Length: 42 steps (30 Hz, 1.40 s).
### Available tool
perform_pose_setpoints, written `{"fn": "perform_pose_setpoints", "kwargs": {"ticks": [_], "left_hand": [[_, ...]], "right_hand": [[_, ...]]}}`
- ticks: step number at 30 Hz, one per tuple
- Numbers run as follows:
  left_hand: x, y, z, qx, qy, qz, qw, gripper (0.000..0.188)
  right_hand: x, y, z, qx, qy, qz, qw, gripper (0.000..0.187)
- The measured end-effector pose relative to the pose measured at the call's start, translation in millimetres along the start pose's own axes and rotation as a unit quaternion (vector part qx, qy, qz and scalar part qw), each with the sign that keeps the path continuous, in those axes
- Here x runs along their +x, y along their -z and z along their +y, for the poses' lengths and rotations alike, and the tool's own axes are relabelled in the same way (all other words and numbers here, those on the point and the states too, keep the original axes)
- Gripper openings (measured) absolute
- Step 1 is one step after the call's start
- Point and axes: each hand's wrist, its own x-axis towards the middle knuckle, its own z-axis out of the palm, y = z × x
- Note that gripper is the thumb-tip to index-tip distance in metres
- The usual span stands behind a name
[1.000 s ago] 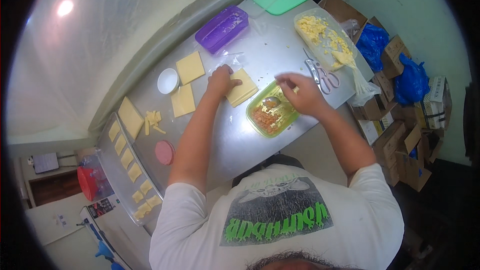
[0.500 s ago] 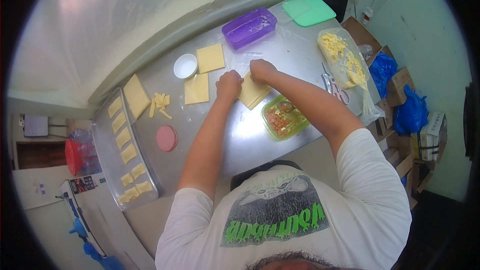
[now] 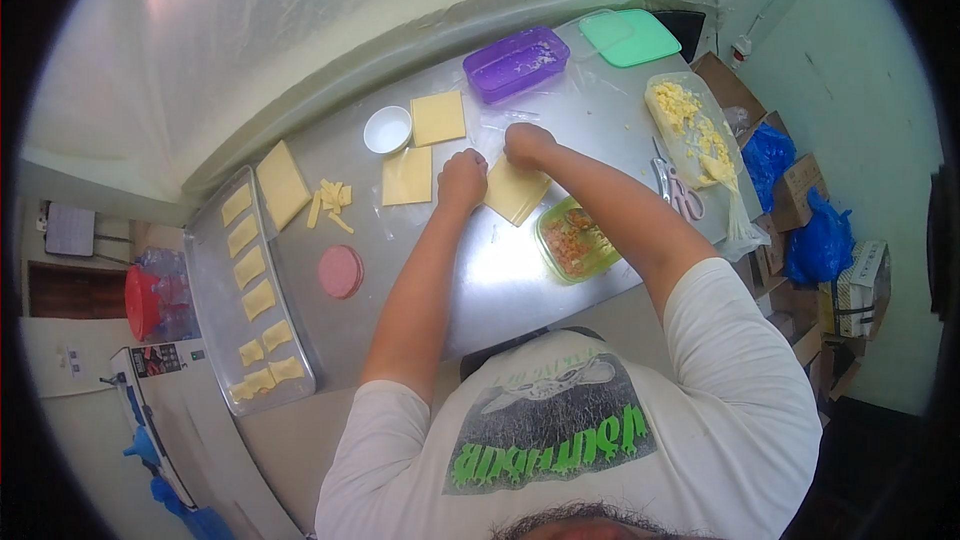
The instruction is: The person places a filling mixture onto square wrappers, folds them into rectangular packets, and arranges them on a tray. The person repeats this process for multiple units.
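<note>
Both my hands are closed at the far end of a stack of square, pale yellow pastry sheets (image 3: 516, 194). My left hand (image 3: 463, 180) is curled at the left side of the stack. Just beyond its far edge, my right hand (image 3: 528, 146) is curled into a fist. What the fingers pinch is hidden, though thin clear plastic film (image 3: 490, 125) lies around them. Under my right forearm, nearer to me, a green container (image 3: 586, 268) holds a pinkish chopped filling. Two more pastry squares, a farther one (image 3: 438, 120) and a nearer one (image 3: 407, 176), lie to the left.
At left, a metal tray (image 3: 292, 325) carries several pastry pieces, beside a thick pastry stack (image 3: 283, 185), cut strips (image 3: 332, 200) and round pink slices (image 3: 340, 272). A white bowl (image 3: 388, 130), purple container (image 3: 515, 63) and green lid (image 3: 630, 37) stand farther back. Scissors (image 3: 680, 190) lie right.
The whole view has shifted slightly, so the table's things sit a little farther right. Both hands stay closed at the pastry stack, with the left a little nearer to me.
</note>
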Motion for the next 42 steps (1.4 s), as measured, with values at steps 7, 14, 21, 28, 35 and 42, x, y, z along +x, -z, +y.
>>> {"fn": "perform_pose_setpoints", "kwargs": {"ticks": [7,14,21,28,35,42], "left_hand": [[1,-3,-7,-0.062,-0.032,0.005,0.998,0.023],[11,-3,11,0.034,0.001,-0.058,0.998,0.024],[14,-4,5,0.052,-0.033,-0.048,0.997,0.03],[-11,31,-6,-0.326,-0.004,-0.147,0.934,0.031],[-24,46,-3,-0.52,0.181,-0.093,0.83,0.031],[-31,30,6,-0.654,0.175,-0.096,0.729,0.025]], "right_hand": [[-7,3,6,-0.06,0.051,0.006,0.997,0.023],[-13,7,2,-0.008,0.007,0.011,1.0,0.022],[-9,5,13,0.055,0.106,0.013,0.993,0.022],[-39,19,-1,0.16,0.193,0.021,0.968,0.024],[-102,11,-40,0.173,0.112,0.167,0.964,0.04],[-101,-17,-43,0.275,0.093,0.12,0.949,0.052]]}}
